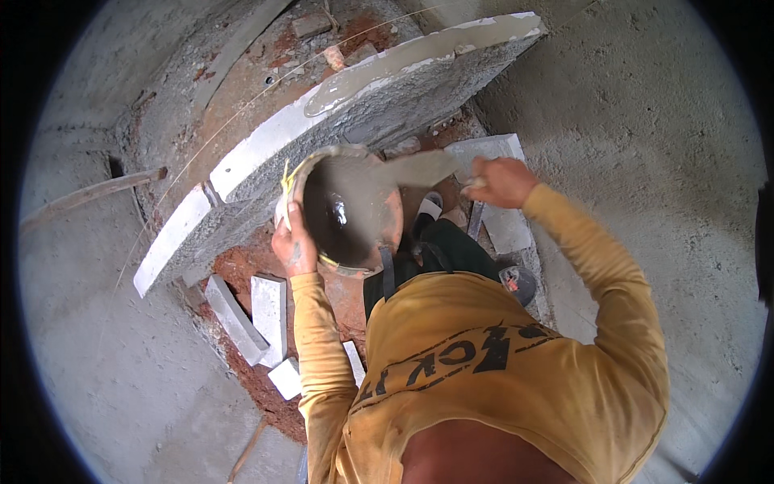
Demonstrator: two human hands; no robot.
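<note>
My left hand (296,244) grips the near left rim of a round bucket (393,216), tilted toward me and holding wet grey mortar (343,202). Yellow cord hangs at the rim beside my fingers. In my right hand (503,183) is the handle of a trowel (423,168). Its mortar-coated blade points left, with the tip over the bucket's right edge. Just beyond the bucket runs a low block wall (266,145), its top partly spread with wet mortar (355,81).
Pale blocks (268,315) lie on reddish soil at the lower left. More blocks (506,230) lie to the right of my legs, near a dark round container (518,284). A string (234,119) stretches behind the wall. A wooden strip (93,198) leans at the left.
</note>
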